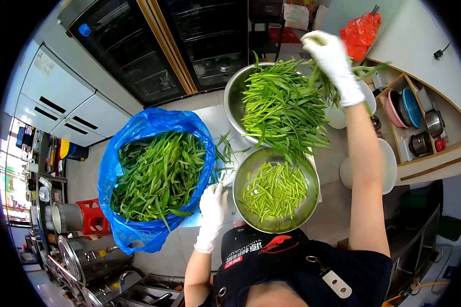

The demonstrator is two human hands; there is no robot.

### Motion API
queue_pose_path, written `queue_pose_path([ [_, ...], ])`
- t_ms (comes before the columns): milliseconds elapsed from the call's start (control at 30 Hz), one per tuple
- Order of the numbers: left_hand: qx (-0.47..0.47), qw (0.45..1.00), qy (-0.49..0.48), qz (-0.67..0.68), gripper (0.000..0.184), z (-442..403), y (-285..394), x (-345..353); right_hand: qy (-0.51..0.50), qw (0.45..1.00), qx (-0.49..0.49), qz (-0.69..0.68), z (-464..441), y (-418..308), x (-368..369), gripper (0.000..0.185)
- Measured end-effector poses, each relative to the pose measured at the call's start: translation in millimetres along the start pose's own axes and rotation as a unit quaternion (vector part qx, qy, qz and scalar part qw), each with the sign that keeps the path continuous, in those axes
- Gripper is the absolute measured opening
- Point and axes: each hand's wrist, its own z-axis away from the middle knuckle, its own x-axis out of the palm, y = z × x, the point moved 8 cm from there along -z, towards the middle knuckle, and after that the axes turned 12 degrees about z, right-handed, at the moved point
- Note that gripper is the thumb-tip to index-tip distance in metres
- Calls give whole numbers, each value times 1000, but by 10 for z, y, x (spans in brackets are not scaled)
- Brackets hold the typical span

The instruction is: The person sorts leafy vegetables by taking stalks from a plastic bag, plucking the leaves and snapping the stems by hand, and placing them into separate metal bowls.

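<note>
My right hand (335, 62), in a white glove, is raised at the far right of a large metal bowl (233, 97) heaped with long leafy greens that look like water spinach (287, 102). Its fingers are closed around a few greens (322, 84), which trail below and beside it. My left hand (213, 205), also gloved, is low between a blue plastic bag (112, 169) and a second metal bowl (243, 211). Its fingers are pinched together; what they hold, if anything, is too small to name. Short cut stems (275, 192) lie in the second bowl. More loose leafy greens (159, 174) fill the bag.
Leaf scraps (224, 151) lie on the pale work surface (210, 123) between bag and bowls. White round containers (386, 166) stand at the right, near shelves with pots (420, 143). A red stool (93, 216) and large steel pots (82, 256) are at the left.
</note>
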Motion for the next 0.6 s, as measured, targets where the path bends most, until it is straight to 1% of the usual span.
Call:
queue_pose_path([
  [33, 2, 1000, 12, 6, 36, 13, 30, -43, 33, 988, -52, 139, 13, -164, 226, 18],
  [67, 2, 999, 24, 27, 31, 33, 48, -74, 60, 968, -110, 217, 53, -262, 561, 16],
  [133, -1, 998, 33, 46, 30, 56, 124, -157, -35, 951, -89, 293, 133, -146, 1438, 18],
  [167, -9, 998, 21, 56, 30, 71, 120, -155, -83, 944, -86, 307, 245, -57, 1854, 18],
  [200, -7, 998, 16, 55, 29, 85, 145, -171, -149, 957, -51, 245, 436, 153, 2256, 22],
  [233, 2, 999, 19, 44, 30, 119, 159, -175, -246, 944, -26, 218, 639, 308, 2613, 39],
  [267, 11, 999, 22, 32, 32, 152, 165, -189, -296, 920, -23, 258, 780, 382, 2803, 61],
  [300, 0, 998, 15, 58, 32, 183, 159, -200, -311, 918, 0, 248, 781, 326, 2780, 71],
  [333, -8, 998, 5, 56, 31, 194, 195, -232, -327, 914, 19, 238, 752, 289, 2736, 81],
  [400, -9, 998, 4, 64, 31, 242, 200, -258, -317, 935, 9, 158, 573, 226, 2631, 88],
  [433, -6, 998, 4, 65, 31, 262, 204, -276, -329, 938, 33, 105, 474, 255, 2593, 92],
  [533, -4, 998, 18, 68, 32, 332, 164, -350, -266, 963, -27, 42, 220, 139, 2243, 63],
  [600, -4, 997, 30, 77, 32, 388, 90, -383, -272, 962, 7, -37, 145, 153, 2034, 51],
])
